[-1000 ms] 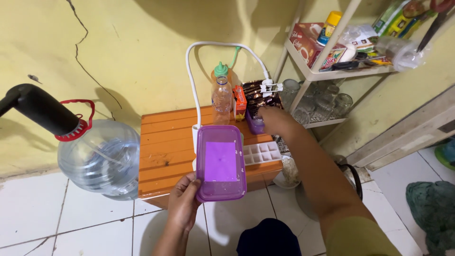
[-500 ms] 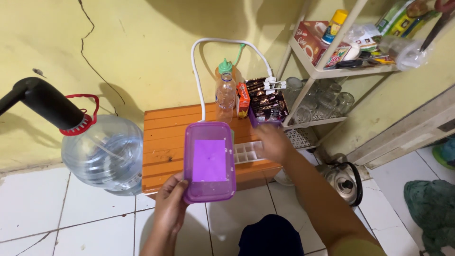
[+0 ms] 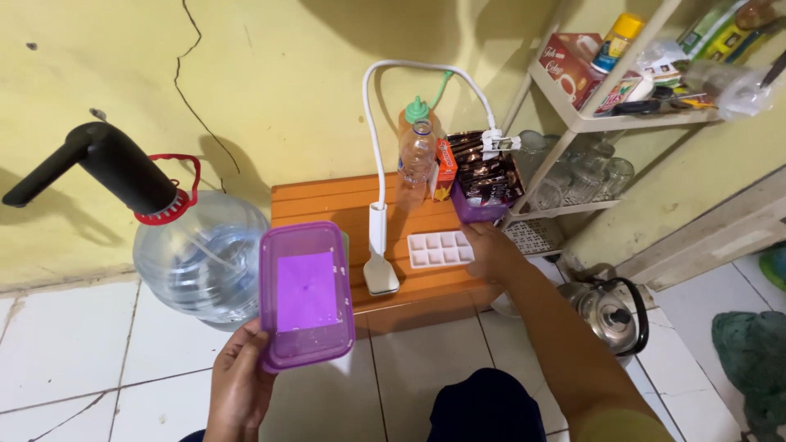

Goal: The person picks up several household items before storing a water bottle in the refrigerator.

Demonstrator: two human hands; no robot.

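My left hand (image 3: 239, 386) holds a purple lidded plastic container (image 3: 305, 295) from below, tilted up over the floor to the left of an orange slatted crate (image 3: 327, 206). My right hand (image 3: 492, 250) reaches across to the crate's right end, with its fingers closed on the right edge of a white ice cube tray (image 3: 440, 248) that lies flat on the crate. Just behind that hand stands a purple tub of dark sachets (image 3: 485, 187).
A large water jug (image 3: 202, 255) with a black pump (image 3: 105, 168) stands left of the crate. A white gooseneck stand (image 3: 381, 268) and two bottles (image 3: 417, 151) are on the crate. A white shelf rack with glasses (image 3: 577, 176), a kettle (image 3: 611, 311) and a green cloth (image 3: 749, 360) are on the right.
My right hand pulled back from the tub of sachets to the ice cube tray. My left hand carried the purple container left and down, uncovering the white stand's base.
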